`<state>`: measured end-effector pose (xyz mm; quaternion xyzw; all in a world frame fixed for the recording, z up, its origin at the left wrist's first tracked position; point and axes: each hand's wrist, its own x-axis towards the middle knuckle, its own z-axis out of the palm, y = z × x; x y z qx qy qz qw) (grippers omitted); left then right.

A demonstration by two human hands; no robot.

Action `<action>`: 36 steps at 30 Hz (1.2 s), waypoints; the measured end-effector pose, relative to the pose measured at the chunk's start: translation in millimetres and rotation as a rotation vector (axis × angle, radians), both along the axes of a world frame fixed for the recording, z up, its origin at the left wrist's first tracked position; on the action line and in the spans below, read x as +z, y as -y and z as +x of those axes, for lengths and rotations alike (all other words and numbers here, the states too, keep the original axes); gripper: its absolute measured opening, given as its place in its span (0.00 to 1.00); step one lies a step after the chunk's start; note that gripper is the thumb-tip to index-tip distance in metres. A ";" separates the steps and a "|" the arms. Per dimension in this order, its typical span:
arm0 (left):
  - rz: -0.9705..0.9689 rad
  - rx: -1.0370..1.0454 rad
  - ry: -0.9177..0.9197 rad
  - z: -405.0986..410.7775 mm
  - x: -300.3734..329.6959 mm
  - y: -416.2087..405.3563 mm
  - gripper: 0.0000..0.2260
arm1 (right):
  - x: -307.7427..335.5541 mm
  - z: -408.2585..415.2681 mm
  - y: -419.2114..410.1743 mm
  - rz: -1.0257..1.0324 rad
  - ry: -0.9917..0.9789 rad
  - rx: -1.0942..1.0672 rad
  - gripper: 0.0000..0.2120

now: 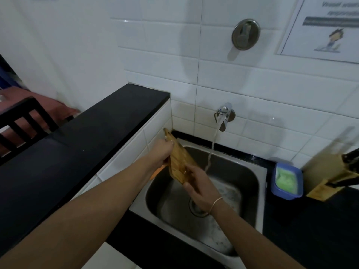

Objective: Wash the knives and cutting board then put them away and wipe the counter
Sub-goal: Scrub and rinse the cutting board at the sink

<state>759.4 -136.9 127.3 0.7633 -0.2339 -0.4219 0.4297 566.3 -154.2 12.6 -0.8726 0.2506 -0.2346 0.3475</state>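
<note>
While water runs from the tap (223, 117), both hands, left (162, 153) and right (198, 183), grip the cutting board (179, 161) above the sink (250, 177).

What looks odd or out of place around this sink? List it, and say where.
One thing: the tap is running, but its stream falls behind the wooden cutting board and misses it. The left hand and right hand hold the board tilted over the left of the steel sink. Nothing looks spilled or damaged.
</note>
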 end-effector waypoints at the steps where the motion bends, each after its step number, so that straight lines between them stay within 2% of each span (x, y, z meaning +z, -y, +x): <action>1: -0.001 0.034 -0.021 -2.8 0.8 -0.5 0.09 | -0.2 -1.6 -2.8 -0.017 -0.002 0.007 0.31; 3: -0.015 0.086 -0.070 -7.9 1.5 0.0 0.08 | -3.3 -0.5 -4.9 -0.074 0.022 -0.031 0.30; 7: -0.008 0.143 -0.217 -12.6 1.5 6.0 0.10 | 1.3 5.0 2.4 -0.220 0.236 -0.211 0.17; 10: 0.052 0.078 -0.308 -13.7 7.7 7.0 0.25 | 12.9 3.8 13.7 -0.262 0.335 -0.405 0.09; 12: 0.093 0.002 -0.191 -10.7 11.4 7.7 0.32 | 21.5 0.7 22.6 -0.146 0.287 -0.549 0.08; 13: 0.077 -0.009 -0.101 -8.3 12.9 8.3 0.31 | 22.6 -1.6 26.5 -0.050 0.241 -0.602 0.07; 16: -0.124 -0.095 0.110 -3.8 17.2 13.9 0.18 | 21.8 -11.8 35.5 0.158 0.169 -0.667 0.04; 19: -0.258 -0.428 0.414 -2.6 12.6 27.8 0.09 | 17.0 -20.2 44.2 0.231 0.160 -0.634 0.05; 21: -0.196 -0.691 0.511 -5.3 6.5 35.9 0.13 | 15.5 -23.4 51.7 0.272 0.186 -0.619 0.08; 24: -0.046 -0.969 0.535 -9.6 -2.2 39.8 0.22 | 25.4 -28.9 64.0 0.330 0.296 -0.561 0.10; 26: -0.016 -1.001 0.537 -7.5 -6.2 39.4 0.25 | 36.1 -35.6 72.8 0.373 0.410 -0.508 0.14; 28: 0.024 -0.997 0.442 -5.0 -3.1 37.0 0.22 | 36.7 -44.0 86.0 0.427 0.509 -0.485 0.20; 30: 0.096 -0.977 0.311 -4.0 0.1 34.9 0.16 | 31.9 -47.5 98.1 0.464 0.554 -0.496 0.26; 32: 0.093 -0.959 0.305 -7.3 1.7 34.5 0.15 | 27.5 -44.9 103.8 0.477 0.498 -0.527 0.29; 36: 0.092 -0.948 0.424 -21.3 -1.0 35.8 0.16 | 24.9 -15.6 98.4 0.417 0.246 -0.678 0.16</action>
